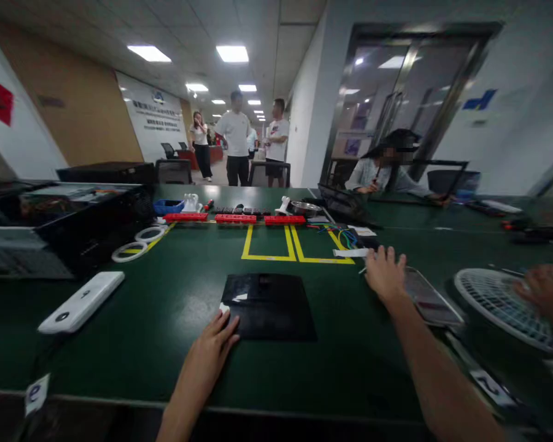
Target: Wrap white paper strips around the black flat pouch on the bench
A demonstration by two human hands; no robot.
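A glossy black rectangular sheet (271,310) lies flat on the green table in front of me. My left hand (209,347) rests at its left edge with fingers stretched out, and a small white patch (224,309) shows by the fingertips. Over to the right, my right hand (387,273) reaches forward, fingers spread, beside a white strip (350,252) and some coloured wires (348,238). What lies under its palm is hidden. A phone-like slab (428,298) sits just right of that hand.
An open computer case (87,239) stands at left, near white rings (129,252) and a white power bank (83,301). Red strips (236,218) line the back beyond yellow tape. Another person's blurred hand (546,298) is over a white fan (493,301). A person (387,169) sits across.
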